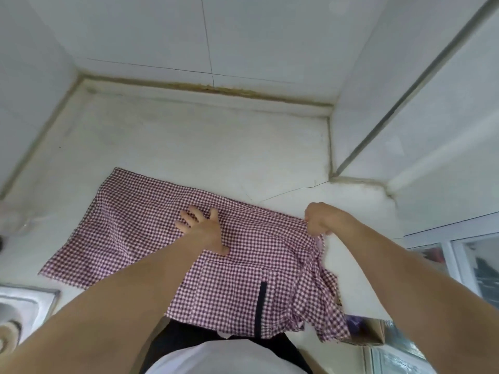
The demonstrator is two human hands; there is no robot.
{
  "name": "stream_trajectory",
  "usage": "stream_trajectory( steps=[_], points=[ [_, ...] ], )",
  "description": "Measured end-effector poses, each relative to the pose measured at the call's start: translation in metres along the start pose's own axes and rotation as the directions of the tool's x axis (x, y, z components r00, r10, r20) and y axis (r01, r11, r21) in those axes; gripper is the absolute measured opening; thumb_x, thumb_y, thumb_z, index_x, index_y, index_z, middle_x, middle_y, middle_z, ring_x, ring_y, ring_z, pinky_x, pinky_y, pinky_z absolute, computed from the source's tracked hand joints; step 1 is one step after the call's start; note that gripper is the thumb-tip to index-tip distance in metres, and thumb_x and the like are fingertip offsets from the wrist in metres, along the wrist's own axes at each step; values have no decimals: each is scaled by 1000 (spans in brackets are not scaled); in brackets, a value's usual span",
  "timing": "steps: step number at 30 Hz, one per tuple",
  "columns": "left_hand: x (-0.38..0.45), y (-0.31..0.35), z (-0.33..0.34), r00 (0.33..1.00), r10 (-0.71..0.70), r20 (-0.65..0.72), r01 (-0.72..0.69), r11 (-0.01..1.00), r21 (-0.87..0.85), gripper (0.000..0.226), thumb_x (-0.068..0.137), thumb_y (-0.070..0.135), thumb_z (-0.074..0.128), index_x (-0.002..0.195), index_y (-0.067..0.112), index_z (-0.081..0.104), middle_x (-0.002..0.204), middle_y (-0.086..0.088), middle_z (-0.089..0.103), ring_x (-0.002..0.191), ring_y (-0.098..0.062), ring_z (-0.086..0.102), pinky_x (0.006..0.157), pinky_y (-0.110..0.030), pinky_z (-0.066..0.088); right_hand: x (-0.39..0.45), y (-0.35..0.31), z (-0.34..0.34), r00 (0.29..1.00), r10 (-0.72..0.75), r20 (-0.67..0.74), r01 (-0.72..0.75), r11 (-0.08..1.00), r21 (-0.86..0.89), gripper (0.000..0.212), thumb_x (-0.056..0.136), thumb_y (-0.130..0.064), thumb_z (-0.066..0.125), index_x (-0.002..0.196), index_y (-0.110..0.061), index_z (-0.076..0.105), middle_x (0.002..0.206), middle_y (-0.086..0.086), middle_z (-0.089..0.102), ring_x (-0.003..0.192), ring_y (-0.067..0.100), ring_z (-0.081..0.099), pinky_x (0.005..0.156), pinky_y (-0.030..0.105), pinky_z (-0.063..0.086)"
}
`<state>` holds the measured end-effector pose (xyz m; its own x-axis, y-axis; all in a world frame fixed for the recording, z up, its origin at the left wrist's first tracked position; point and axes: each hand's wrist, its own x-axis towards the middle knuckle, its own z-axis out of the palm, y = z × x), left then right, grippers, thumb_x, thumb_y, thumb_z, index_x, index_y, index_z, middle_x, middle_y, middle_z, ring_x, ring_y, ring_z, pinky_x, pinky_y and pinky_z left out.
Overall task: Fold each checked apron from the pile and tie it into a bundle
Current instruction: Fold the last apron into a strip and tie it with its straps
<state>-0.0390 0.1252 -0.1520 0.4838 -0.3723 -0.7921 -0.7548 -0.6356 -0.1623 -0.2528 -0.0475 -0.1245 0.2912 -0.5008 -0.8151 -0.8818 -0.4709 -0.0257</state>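
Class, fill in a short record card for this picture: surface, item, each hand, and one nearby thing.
surface: white countertop, in a tiled corner
item: checked apron, spread flat, near end draping over the counter edge
left hand: fingers spread, pressing flat on the apron
right hand: gripping the apron's bunched right edge
nearby: steel sink at the left

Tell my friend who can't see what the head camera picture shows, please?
A person spreads a checked apron on a white counter. The left hand presses it flat, while the right hand pinches its bunched right edge.
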Motion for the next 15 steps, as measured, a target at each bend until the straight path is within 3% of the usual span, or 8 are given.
stream_trajectory(
  steps=[3, 5, 7, 9, 11, 13, 15],
  points=[
    [-5, 12, -7, 986, -29, -161, 28, 1000, -11, 113, 78, 42, 79, 157, 17, 2, 158, -33, -1, 147, -51, 0, 118, -66, 4, 8, 13, 8, 994, -76, -75, 88, 982, 169, 14, 85, -5, 49, 80, -3, 62, 87, 10, 63, 73, 21, 57, 52, 24, 42],
    [-8, 27, -4, 946, 83, -314, -116, 989, -88, 96, 81, 40, 72, 154, 17, 14, 159, -27, 7, 148, -44, 7, 119, -61, 13, 12, 26, 12, 993, -84, -85, 117, 835, 538, 14, 86, -3, 49, 78, -5, 61, 85, 10, 65, 77, 23, 62, 62, 30, 53],
    [-13, 43, 3, 950, 175, -260, -234, 947, -220, 104, 84, 57, 65, 157, 21, 0, 162, -23, -6, 150, -41, -1, 120, -61, 13, 12, 36, 14, 997, -81, -3, 49, 568, 821, 17, 90, -3, 51, 100, -3, 65, 101, 12, 71, 94, 27, 67, 83, 40, 60],
    [-14, 52, 15, 972, 196, -127, -219, 955, -202, 120, 80, 76, 57, 155, 21, -19, 159, -22, -28, 148, -42, -20, 117, -64, 4, 10, 45, 19, 988, -134, 75, -8, 437, 899, 21, 96, -5, 52, 114, -1, 63, 112, 14, 71, 102, 27, 67, 92, 42, 56],
    [-9, 55, 26, 979, 175, -107, -188, 974, -124, 128, 77, 80, 57, 151, 20, -29, 154, -23, -37, 145, -43, -29, 117, -68, 0, 9, 58, 22, 972, -194, 132, -35, 437, 899, 24, 98, -4, 53, 119, 2, 62, 117, 16, 69, 102, 28, 67, 91, 40, 56],
    [-7, 53, 32, 980, 154, -122, -168, 979, -113, 130, 77, 77, 59, 150, 20, -32, 152, -24, -40, 143, -44, -31, 116, -69, -2, 11, 72, 23, 957, -220, 190, -51, 517, 855, 25, 96, -4, 58, 119, 3, 64, 116, 18, 71, 104, 32, 68, 91, 42, 57],
    [-6, 54, 31, 982, 151, -117, -165, 980, -114, 131, 77, 75, 61, 149, 21, -33, 151, -24, -41, 143, -44, -32, 115, -69, -3, 11, 87, 18, 957, -182, 225, -58, 641, 766, 24, 93, -16, 68, 111, 1, 68, 104, 13, 73, 91, 24, 70, 81, 34, 59]
  ],
)
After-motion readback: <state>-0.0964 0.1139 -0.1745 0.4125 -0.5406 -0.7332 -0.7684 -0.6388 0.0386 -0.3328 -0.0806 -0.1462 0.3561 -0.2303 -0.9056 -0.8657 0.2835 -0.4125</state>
